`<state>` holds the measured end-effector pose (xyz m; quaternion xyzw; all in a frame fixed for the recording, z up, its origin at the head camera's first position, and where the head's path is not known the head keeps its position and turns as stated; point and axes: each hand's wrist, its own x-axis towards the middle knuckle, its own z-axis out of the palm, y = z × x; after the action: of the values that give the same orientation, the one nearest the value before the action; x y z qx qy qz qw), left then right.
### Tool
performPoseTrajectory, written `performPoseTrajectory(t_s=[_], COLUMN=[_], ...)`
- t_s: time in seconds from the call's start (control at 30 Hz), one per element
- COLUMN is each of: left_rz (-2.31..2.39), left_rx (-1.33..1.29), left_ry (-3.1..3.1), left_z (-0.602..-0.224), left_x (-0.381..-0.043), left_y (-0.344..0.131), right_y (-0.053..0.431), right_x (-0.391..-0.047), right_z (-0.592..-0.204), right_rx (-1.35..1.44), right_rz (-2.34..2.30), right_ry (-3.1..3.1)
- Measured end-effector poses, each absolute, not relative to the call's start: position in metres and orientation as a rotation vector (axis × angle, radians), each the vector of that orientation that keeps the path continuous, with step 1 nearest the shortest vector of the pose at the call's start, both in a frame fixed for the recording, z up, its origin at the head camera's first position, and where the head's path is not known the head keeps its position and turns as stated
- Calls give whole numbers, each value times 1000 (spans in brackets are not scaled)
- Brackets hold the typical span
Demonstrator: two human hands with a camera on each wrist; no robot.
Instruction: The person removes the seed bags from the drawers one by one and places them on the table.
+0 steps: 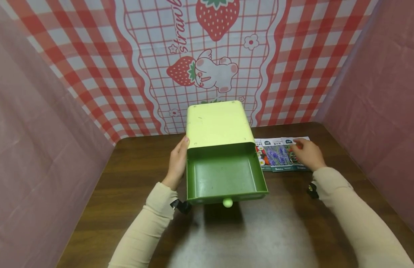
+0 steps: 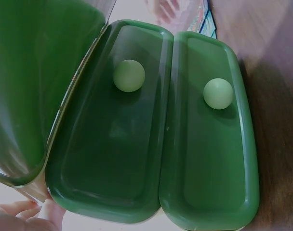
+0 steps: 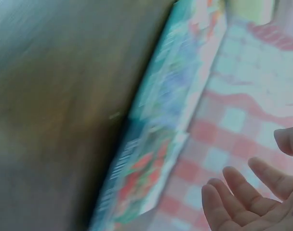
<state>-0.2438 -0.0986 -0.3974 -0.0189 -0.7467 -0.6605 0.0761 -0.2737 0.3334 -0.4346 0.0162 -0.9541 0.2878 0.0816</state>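
Observation:
A pale yellow-green cabinet stands on the table, its top drawer pulled out and nothing showing inside. Two lower drawer fronts, a middle one and a bottom one, are closed, each with a round light green knob. Against the cabinet's left side rests my left hand, fingers extended along the wall. To the right, my right hand hovers over the rightmost of several seed packets. Its fingers are spread and slightly bent, with nothing in them.
The packets overlap in a row on the brown wooden table, right of the cabinet. A red checked strawberry cloth hangs behind, and pink curtains close off both sides. Black camera straps sit on both wrists.

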Motion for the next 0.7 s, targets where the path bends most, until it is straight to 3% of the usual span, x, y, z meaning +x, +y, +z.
performPoseTrajectory(t_s=[0.7], left_rz=[-2013], left_rx=[-79], left_ry=[-2221], left_z=[-397], left_x=[-244], left_y=[-99], right_y=[246], right_x=[-195], right_z=[-345], right_rx=[320], right_rz=[1148], right_ry=[-2506])
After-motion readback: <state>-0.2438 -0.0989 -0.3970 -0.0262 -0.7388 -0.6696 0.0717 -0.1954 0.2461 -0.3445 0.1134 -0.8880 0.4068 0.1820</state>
